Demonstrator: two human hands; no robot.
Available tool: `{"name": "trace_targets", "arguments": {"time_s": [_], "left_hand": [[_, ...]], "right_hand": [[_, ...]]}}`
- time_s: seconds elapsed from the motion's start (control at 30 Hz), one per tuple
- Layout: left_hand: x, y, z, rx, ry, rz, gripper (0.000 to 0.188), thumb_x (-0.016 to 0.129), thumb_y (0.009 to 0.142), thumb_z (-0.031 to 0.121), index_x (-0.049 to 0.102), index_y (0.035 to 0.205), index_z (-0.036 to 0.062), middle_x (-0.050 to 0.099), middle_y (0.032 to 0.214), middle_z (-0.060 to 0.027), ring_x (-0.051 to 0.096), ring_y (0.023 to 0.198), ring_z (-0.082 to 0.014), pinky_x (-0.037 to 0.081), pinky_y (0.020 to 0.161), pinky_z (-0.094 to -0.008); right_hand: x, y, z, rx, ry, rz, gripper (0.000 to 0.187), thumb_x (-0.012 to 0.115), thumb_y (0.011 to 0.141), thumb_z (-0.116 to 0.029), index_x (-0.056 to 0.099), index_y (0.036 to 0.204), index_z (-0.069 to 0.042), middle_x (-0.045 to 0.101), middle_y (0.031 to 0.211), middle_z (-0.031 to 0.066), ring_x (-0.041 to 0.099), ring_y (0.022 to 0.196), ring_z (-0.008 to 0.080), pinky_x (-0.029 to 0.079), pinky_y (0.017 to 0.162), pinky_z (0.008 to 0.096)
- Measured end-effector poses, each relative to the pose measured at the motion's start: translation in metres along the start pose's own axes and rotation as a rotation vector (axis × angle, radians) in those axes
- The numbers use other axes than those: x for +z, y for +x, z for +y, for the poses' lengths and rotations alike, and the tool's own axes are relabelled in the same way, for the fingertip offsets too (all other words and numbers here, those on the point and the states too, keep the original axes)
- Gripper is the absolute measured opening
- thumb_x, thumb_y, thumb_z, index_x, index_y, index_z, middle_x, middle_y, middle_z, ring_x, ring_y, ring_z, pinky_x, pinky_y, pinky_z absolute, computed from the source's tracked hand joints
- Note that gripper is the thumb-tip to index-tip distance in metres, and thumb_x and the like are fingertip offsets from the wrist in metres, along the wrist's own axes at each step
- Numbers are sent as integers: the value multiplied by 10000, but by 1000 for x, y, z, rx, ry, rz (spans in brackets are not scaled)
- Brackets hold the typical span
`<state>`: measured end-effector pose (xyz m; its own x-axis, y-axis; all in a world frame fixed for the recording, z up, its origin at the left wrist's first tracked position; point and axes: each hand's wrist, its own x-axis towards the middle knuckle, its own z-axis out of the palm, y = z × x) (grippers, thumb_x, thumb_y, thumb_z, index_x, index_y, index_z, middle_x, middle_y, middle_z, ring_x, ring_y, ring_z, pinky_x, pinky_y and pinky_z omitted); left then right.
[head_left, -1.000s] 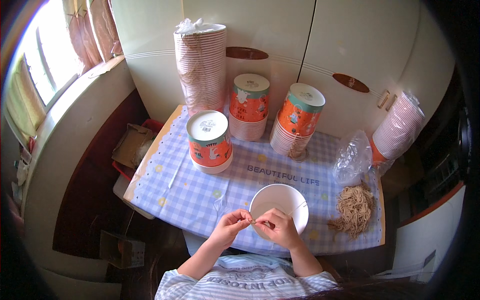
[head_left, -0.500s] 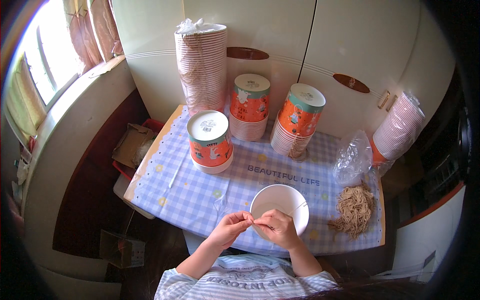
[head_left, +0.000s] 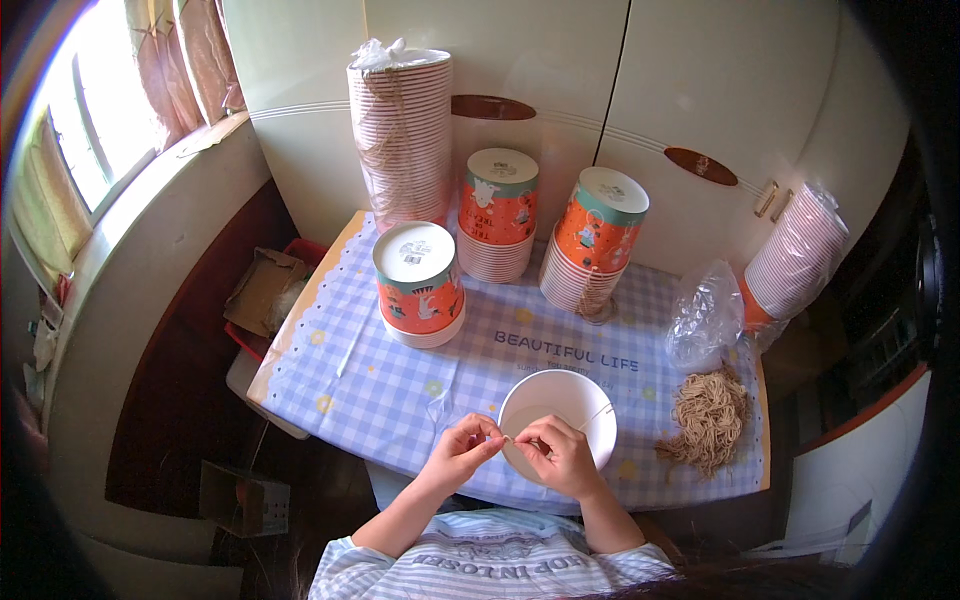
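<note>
A white-lined paper bucket stands mouth up at the near edge of the table. Over its near left rim my left hand and my right hand meet, fingertips almost touching. Both are closed in a pinch on a thin beige string, a short bit of which shows between them. A strand also runs across the bucket's right rim; whether it is the same piece I cannot tell. To the right of the bucket lies a loose heap of beige strings.
Upside-down orange and green paper buckets stand in several stacks on the checked tablecloth. Behind them rises a tall bagged stack. At the right are a crumpled clear bag and another wrapped stack, leaning.
My fingertips have parted slightly, and the bit of string between them shows more plainly. The bucket and the heap of strings stay where they were.
</note>
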<state>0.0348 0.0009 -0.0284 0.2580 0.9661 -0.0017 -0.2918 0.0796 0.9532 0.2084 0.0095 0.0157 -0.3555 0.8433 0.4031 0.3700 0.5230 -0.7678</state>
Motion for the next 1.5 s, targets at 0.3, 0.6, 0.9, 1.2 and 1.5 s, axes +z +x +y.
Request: {"name": "trace_targets", "arguments": {"time_s": [0.3,0.6,0.9,1.2,1.5], "left_hand": [[-4,3,8,-9,-272,3,64,579,809,87,535,819,42,530,877,-22,490,836,-96,371,777,-231],[-9,3,12,-38,-176,-79,114,569,810,65,531,905,14,560,806,-29,537,769,-94,424,710,-227],[8,3,19,71,473,-28,121,588,805,98,572,856,-11,533,612,-18,489,575,-40,401,520,-188],[10,4,17,210,408,34,82,588,794,54,570,846,-7,550,670,-36,427,530,-48,355,473,-199],[10,4,17,219,419,74,63,597,785,36,559,822,2,552,723,-36,440,561,-51,360,490,-193]], "right_hand": [[0,-1,3,88,13,-15,66,616,747,-56,565,785,-41,569,763,62,586,651,202,466,560,290],[-2,-2,5,101,46,-18,61,608,754,-50,559,789,-41,567,761,62,583,651,198,460,559,287],[-1,-1,4,43,57,-8,65,604,756,-46,553,796,-33,564,765,68,584,655,197,463,558,288],[-1,-2,3,79,31,-25,70,601,748,-32,552,798,-29,563,770,78,588,659,208,461,558,292],[-3,-1,0,66,12,-66,54,572,752,-29,537,793,-36,557,762,80,584,680,232,461,578,309]]}}
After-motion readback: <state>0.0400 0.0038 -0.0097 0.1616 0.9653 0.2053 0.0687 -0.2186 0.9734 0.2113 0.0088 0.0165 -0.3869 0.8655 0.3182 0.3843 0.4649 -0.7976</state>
